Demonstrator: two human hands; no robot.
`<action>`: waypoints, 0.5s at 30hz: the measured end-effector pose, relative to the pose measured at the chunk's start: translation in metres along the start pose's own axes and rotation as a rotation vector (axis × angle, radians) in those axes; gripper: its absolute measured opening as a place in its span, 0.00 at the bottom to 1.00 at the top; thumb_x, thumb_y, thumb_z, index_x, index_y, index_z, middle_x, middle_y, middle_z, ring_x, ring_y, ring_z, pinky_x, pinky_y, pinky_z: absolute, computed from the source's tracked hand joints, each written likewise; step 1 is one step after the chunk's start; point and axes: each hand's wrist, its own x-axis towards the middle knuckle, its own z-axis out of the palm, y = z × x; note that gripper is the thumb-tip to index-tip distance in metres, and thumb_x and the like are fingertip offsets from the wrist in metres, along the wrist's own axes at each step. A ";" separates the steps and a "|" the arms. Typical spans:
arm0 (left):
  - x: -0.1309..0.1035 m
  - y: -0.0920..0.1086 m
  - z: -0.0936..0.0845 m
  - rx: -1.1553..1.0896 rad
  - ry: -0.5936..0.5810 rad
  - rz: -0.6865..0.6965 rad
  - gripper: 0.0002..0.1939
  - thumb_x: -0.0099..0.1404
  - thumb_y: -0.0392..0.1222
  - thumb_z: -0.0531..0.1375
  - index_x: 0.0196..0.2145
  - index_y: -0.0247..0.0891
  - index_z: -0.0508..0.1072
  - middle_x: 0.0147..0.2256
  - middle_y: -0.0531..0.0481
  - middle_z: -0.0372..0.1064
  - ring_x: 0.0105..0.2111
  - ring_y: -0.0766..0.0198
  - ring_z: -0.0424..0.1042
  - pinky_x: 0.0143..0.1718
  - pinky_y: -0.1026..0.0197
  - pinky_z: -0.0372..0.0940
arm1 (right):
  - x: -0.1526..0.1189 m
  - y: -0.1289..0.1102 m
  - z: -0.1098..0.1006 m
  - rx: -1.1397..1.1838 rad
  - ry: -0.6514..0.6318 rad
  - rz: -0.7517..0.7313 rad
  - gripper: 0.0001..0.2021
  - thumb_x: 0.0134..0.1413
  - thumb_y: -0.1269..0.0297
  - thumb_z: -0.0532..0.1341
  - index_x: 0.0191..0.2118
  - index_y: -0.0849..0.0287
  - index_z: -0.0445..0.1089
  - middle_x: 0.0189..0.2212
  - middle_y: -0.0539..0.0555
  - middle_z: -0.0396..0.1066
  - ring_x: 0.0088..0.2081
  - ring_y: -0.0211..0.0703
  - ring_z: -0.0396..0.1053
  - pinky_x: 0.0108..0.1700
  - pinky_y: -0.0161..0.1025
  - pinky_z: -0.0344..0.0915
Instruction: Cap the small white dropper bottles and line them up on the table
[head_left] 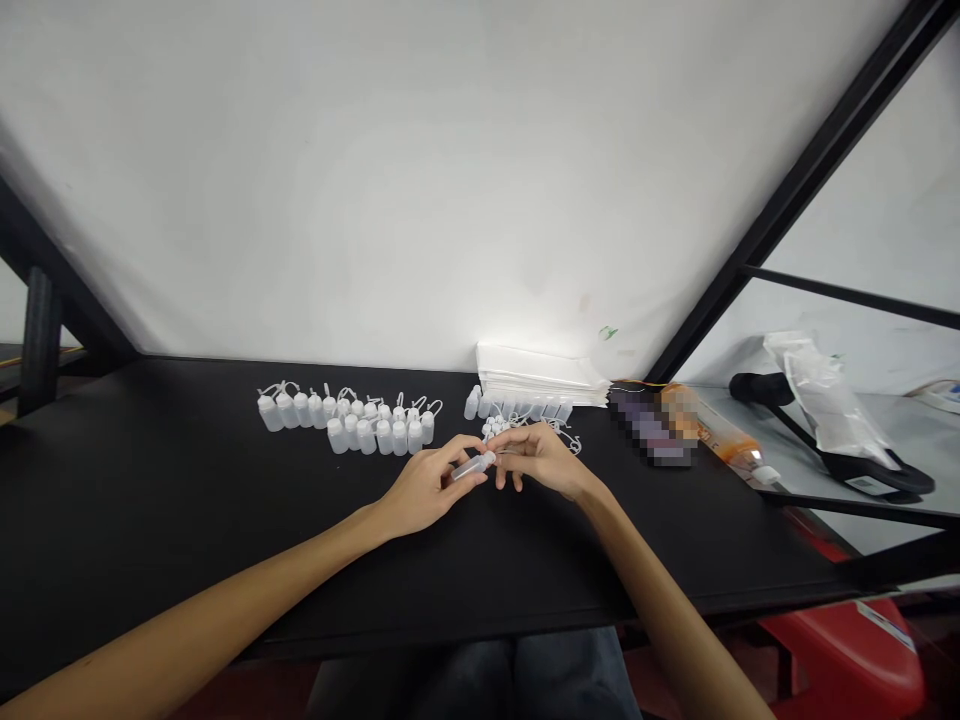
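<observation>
In front of me, a small translucent plastic bottle [471,466] lies tilted in the fingers of my left hand [429,486], its neck pointing right. The thumb and forefinger of my right hand [541,460] pinch at the bottle's white cap [489,458]; its other fingers hang loosely below. Fingertips partly hide the cap, so how it sits on the neck is unclear. Just behind my right hand is a small pile of white caps [493,428] with thin straps. Several uncapped bottles [472,403] are beyond it.
Rows of capped bottles with strap loops [365,434] stand to the left on the black table [225,520]. A stack of white sheets [540,375] lies against the wall. At right are a blurred-out packet [652,430], an orange-labelled bottle [712,425] and a black sandal [862,470].
</observation>
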 end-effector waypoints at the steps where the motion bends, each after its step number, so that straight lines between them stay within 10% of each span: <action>1: 0.000 0.000 0.000 0.003 0.008 -0.004 0.16 0.68 0.47 0.55 0.51 0.41 0.63 0.27 0.57 0.66 0.17 0.72 0.61 0.20 0.69 0.58 | 0.000 0.000 0.000 -0.018 0.000 0.000 0.13 0.50 0.61 0.66 0.39 0.64 0.77 0.23 0.54 0.73 0.24 0.40 0.73 0.21 0.31 0.65; 15: 0.001 0.001 0.000 -0.060 0.004 -0.079 0.15 0.64 0.51 0.60 0.41 0.37 0.66 0.23 0.57 0.69 0.14 0.73 0.62 0.18 0.69 0.57 | -0.002 0.002 -0.002 -0.100 -0.031 -0.015 0.14 0.54 0.59 0.64 0.41 0.65 0.77 0.24 0.55 0.74 0.24 0.39 0.73 0.22 0.31 0.66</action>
